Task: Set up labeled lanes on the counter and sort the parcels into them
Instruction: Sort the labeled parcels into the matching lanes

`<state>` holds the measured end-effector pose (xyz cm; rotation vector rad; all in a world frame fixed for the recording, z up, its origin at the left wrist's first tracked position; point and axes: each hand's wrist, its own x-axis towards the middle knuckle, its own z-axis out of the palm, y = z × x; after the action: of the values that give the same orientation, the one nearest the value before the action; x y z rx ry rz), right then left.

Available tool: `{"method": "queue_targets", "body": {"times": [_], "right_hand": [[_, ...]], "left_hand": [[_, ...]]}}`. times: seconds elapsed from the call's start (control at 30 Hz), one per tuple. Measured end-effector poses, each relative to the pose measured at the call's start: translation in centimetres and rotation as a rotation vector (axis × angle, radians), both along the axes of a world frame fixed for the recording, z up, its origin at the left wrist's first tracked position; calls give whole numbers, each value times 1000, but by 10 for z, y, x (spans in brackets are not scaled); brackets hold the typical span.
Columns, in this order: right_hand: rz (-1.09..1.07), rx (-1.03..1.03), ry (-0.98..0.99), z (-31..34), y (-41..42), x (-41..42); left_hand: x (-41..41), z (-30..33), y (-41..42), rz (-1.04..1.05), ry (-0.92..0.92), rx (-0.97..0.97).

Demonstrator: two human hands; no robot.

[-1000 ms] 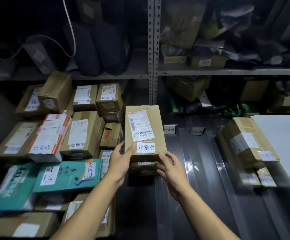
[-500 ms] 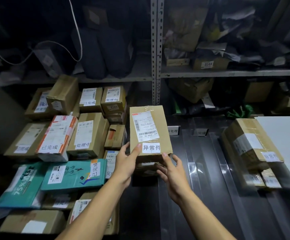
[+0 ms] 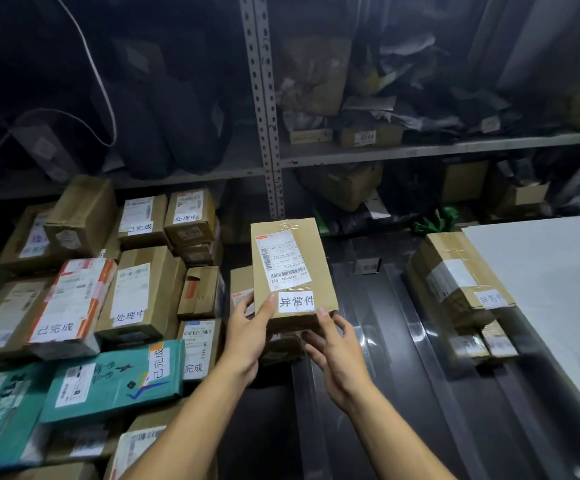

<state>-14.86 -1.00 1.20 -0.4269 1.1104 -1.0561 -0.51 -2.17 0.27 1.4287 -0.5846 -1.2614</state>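
parcel (image 3: 290, 268) held by both hands' fingers (image 3: 270, 306) over dark counter (image 3: 402, 393), shelving (image 3: 264, 98) behind.

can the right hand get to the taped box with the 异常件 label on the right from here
Probably yes. The right hand is at the held box, and only bare dark counter lies between it and the taped box. It would need to let go first.

Left hand (image 3: 247, 336) and right hand (image 3: 338, 355) reach forward together (fingers curled, gripping).
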Motion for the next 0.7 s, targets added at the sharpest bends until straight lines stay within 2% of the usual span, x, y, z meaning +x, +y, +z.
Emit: {"method": "queue_targets", "body": {"times": [0.43, 0.57, 0.7], "right_hand": [[-54, -30, -7, -12, -2, -20], [-157, -24, 19, -18, 1, -46], [-302, -104, 116, -17, 10, -102]], "left_hand": [[-32, -1, 0, -16, -17, -2], [-72, -1, 5, -80, -41, -14], [-135, -5, 8, -174, 26, -4]]}}
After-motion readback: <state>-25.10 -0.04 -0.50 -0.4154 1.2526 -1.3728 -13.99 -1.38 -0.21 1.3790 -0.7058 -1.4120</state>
